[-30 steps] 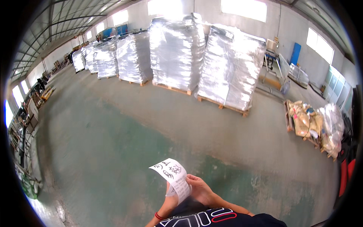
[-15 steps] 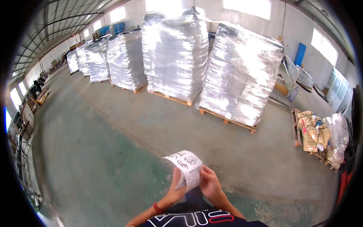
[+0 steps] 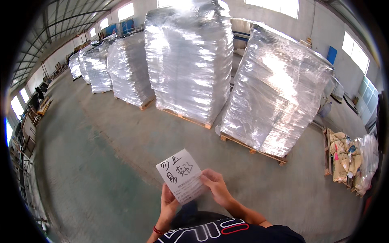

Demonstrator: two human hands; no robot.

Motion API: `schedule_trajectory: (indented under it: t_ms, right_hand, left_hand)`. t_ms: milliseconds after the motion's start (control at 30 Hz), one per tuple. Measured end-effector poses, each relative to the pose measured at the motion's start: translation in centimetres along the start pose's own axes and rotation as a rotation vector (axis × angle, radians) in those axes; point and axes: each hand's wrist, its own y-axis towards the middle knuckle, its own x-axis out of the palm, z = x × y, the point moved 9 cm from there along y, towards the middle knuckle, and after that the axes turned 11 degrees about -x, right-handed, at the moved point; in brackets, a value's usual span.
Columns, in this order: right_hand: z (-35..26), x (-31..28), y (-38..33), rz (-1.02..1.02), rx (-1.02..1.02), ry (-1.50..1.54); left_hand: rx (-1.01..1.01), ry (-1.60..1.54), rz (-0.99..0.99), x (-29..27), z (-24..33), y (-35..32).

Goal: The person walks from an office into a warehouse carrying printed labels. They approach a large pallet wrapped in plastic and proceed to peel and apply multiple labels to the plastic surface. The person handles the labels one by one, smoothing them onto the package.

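Head view. Your left hand (image 3: 168, 202) is grasping the sheet (image 3: 181, 177) by its lower left edge and your right hand (image 3: 217, 188) is pinching its right edge, so it is lying between both grips, written side up. You are probably holding it by the margins to keep its face flat and readable. Beyond the grip, wrapped stacks (image 3: 188, 60) are standing on pallets (image 3: 253, 151), presumably for easier lifting; bags (image 3: 340, 160) are lying to its right.

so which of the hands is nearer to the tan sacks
Right. The right hand grips the right edge of the white paper sheet, on the side toward the tan sacks; the left hand holds the sheet's lower left edge, farther from them.
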Motion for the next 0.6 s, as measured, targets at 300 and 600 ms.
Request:
schedule_trajectory:
  t_ms: [300,600]
  right_hand:
    - [-1.0,-2.5,23.8,0.103,-0.106,-0.326]
    - [-4.2,-7.6,42.7,0.313,-0.416,-0.260]
  left_hand:
    - [-0.025,0.066,-0.020,-5.2,3.9,26.8]
    - [-0.119,-0.047,-0.106,-1.6,9.9,46.3]
